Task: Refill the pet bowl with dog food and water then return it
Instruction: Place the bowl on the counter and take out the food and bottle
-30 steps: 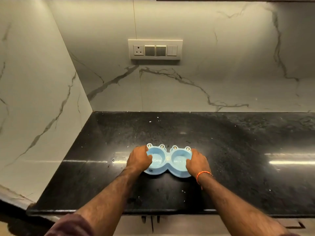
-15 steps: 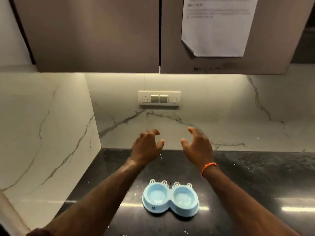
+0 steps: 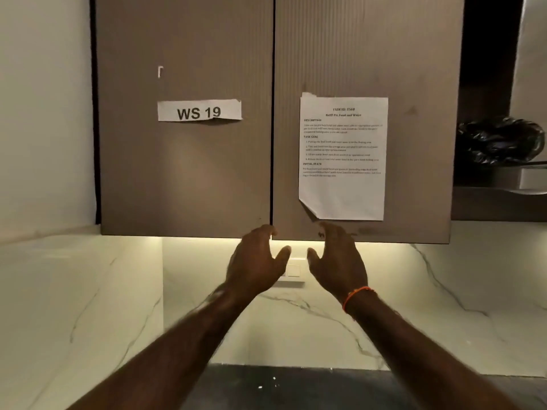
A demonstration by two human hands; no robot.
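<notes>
Both hands are raised in front of a brown wall cabinet. My left hand (image 3: 256,261) reaches the bottom edge of the left cabinet door (image 3: 185,173), fingers loosely curved and holding nothing. My right hand (image 3: 337,261), with an orange wristband, is at the bottom edge of the right cabinet door (image 3: 414,84), also holding nothing. Both doors are closed. The blue pet bowl is out of view below the frame.
A "WS 19" label (image 3: 199,110) is stuck on the left door and a printed task sheet (image 3: 342,161) on the right one. A switch panel (image 3: 293,272) sits on the marble backsplash behind my hands. Black countertop (image 3: 296,386) lies below. An open shelf with a black bag (image 3: 500,143) is at right.
My hands let go of the blue bowl on the counter and rose to the cabinet's bottom edge. The view tilted up, so the bowl dropped out of sight.
</notes>
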